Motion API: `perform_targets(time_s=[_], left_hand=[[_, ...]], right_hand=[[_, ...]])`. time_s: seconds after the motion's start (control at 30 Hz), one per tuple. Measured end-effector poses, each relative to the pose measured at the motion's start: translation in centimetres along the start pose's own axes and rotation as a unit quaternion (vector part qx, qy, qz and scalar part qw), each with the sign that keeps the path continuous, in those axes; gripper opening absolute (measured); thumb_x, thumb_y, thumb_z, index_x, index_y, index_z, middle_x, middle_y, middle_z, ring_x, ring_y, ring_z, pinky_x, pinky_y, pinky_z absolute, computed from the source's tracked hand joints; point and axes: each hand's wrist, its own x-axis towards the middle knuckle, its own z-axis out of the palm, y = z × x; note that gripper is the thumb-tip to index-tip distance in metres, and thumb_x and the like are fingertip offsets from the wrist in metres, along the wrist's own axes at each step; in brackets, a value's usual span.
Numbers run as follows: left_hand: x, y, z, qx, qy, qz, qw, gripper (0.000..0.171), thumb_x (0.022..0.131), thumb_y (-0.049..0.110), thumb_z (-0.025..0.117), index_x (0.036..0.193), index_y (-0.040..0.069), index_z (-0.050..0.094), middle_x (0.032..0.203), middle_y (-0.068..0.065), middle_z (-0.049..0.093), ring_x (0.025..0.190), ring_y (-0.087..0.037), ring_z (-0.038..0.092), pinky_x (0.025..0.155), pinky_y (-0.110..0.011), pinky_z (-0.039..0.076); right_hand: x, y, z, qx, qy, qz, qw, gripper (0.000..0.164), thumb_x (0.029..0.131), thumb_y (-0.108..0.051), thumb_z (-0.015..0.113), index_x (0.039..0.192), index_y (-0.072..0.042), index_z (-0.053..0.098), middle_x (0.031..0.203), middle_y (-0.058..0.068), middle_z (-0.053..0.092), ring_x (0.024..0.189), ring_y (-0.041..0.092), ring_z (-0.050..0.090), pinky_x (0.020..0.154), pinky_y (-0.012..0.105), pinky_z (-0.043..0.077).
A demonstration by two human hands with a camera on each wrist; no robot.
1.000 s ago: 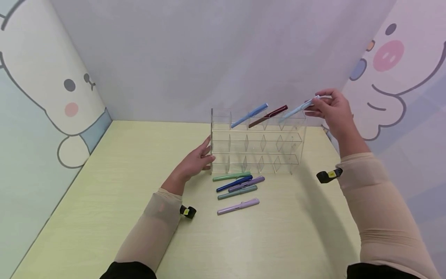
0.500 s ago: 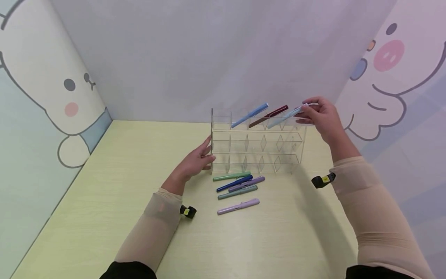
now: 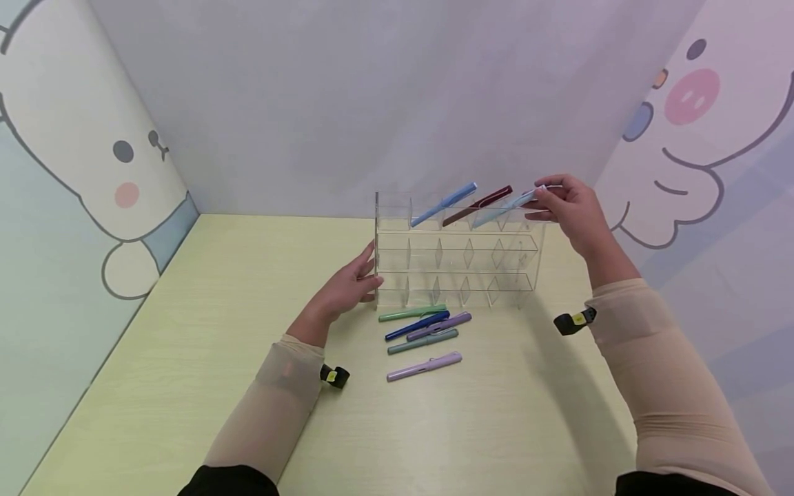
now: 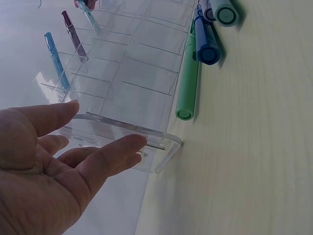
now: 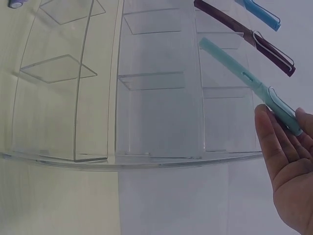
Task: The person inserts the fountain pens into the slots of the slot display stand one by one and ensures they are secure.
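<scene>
My right hand (image 3: 573, 210) pinches the cap end of a light blue pen (image 5: 234, 66), which slants into the top tier of a clear acrylic rack (image 3: 455, 271). Left of it in that tier lean a dark red pen (image 3: 477, 206) and a blue pen (image 3: 443, 204). Against the rack's left side panel my left hand (image 3: 347, 289) rests with fairly straight fingers (image 4: 110, 154). The middle and bottom tiers hold no pens.
On the table in front of the rack lie a green pen (image 3: 412, 313), a dark blue pen (image 3: 417, 326), a purple pen (image 3: 439, 326), a grey-green pen (image 3: 423, 342) and a lilac pen (image 3: 424, 367). A pale wall (image 3: 279, 110) stands close behind the rack.
My right hand has moved left and slightly down with the light blue pen, whose lower end is now further into the top tier, near the dark red pen. The left hand stays put.
</scene>
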Motion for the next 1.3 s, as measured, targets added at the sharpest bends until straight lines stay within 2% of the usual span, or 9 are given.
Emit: perform_targets(time_s=[0.13,0.3,0.4,0.57,0.67,0.87,1.07,1.13,1.3], left_hand=[[0.1,-0.1,0.0,0.001,0.0,0.001,1.0,0.073,0.103,0.021,0.052,0.148,0.059,0.008,0.163,0.001,0.021,0.137,-0.028,0.046,0.101,-0.049,0.05],[0.1,-0.1,0.0,0.007,0.001,0.006,1.0,0.073,0.103,0.021,0.051,0.15,0.057,0.007,0.164,-0.003,0.021,0.136,-0.029,0.047,0.1,-0.048,0.05],[0.1,-0.2,-0.1,0.007,0.001,0.004,1.0,0.074,0.103,0.022,0.052,0.15,0.057,0.007,0.164,-0.003,0.02,0.136,-0.028,0.047,0.099,-0.047,0.051],[0.1,-0.2,-0.1,0.009,-0.002,0.005,1.0,0.073,0.103,0.024,0.053,0.149,0.058,0.007,0.164,-0.002,0.02,0.136,-0.028,0.047,0.099,-0.047,0.051],[0.1,-0.2,-0.2,0.009,-0.004,0.008,0.9999,0.072,0.103,0.024,0.052,0.149,0.059,0.008,0.164,0.0,0.021,0.136,-0.028,0.047,0.1,-0.047,0.051],[0.0,0.0,-0.2,0.008,-0.01,0.011,0.9999,0.072,0.103,0.025,0.051,0.15,0.057,0.006,0.163,0.004,0.02,0.137,-0.028,0.045,0.102,-0.049,0.049],[0.0,0.1,-0.2,0.007,-0.013,0.007,0.9999,0.074,0.104,0.02,0.049,0.153,0.051,0.002,0.164,0.002,0.017,0.139,-0.03,0.043,0.101,-0.05,0.049],[0.0,0.2,-0.2,0.008,-0.014,0.004,0.9999,0.074,0.104,0.019,0.049,0.155,0.047,0.002,0.164,0.001,0.017,0.139,-0.03,0.043,0.102,-0.051,0.048],[-1.1,1.8,0.1,0.012,-0.018,0.003,0.9998,0.074,0.104,0.019,0.048,0.157,0.042,0.001,0.164,-0.001,0.017,0.139,-0.031,0.043,0.103,-0.05,0.047]], right_hand=[[0.0,0.1,-0.2,0.002,-0.009,-0.004,1.0,0.034,0.095,-0.018,0.065,0.125,-0.007,0.055,0.108,0.007,0.067,0.095,0.016,0.072,0.077,0.03,0.059],[0.0,-0.1,-0.6,0.02,-0.016,-0.018,1.0,0.038,0.094,-0.016,0.066,0.129,-0.006,0.053,0.112,0.009,0.068,0.097,0.018,0.072,0.077,0.032,0.058],[-0.2,-0.7,-1.0,0.011,-0.006,-0.017,1.0,0.041,0.093,-0.017,0.067,0.13,-0.007,0.052,0.12,0.011,0.067,0.099,0.018,0.072,0.077,0.032,0.058],[-0.6,-1.9,-1.6,-0.038,0.027,-0.009,0.999,0.045,0.093,-0.023,0.067,0.134,-0.011,0.051,0.131,0.014,0.062,0.1,0.014,0.071,0.076,0.025,0.058],[-0.9,-2.3,-2.0,-0.046,0.041,-0.013,0.998,0.045,0.094,-0.024,0.066,0.134,-0.011,0.05,0.131,0.014,0.061,0.1,0.013,0.07,0.076,0.023,0.057],[-1.9,-1.8,-2.5,-0.039,0.04,-0.018,0.998,0.042,0.095,-0.022,0.065,0.133,-0.01,0.051,0.127,0.013,0.063,0.1,0.013,0.071,0.076,0.023,0.058],[-3.1,-0.1,-1.9,0.004,0.007,-0.018,1.0,0.038,0.095,-0.016,0.065,0.129,-0.006,0.052,0.12,0.01,0.067,0.1,0.017,0.072,0.078,0.029,0.058],[-3.6,0.5,-1.4,0.002,-0.013,-0.02,1.0,0.037,0.096,-0.016,0.064,0.129,-0.005,0.052,0.118,0.009,0.068,0.1,0.017,0.071,0.079,0.031,0.058],[-4.9,2.0,0.0,-0.022,-0.051,-0.025,0.998,0.034,0.098,-0.017,0.06,0.128,-0.003,0.052,0.118,0.01,0.067,0.102,0.017,0.071,0.08,0.033,0.059]])
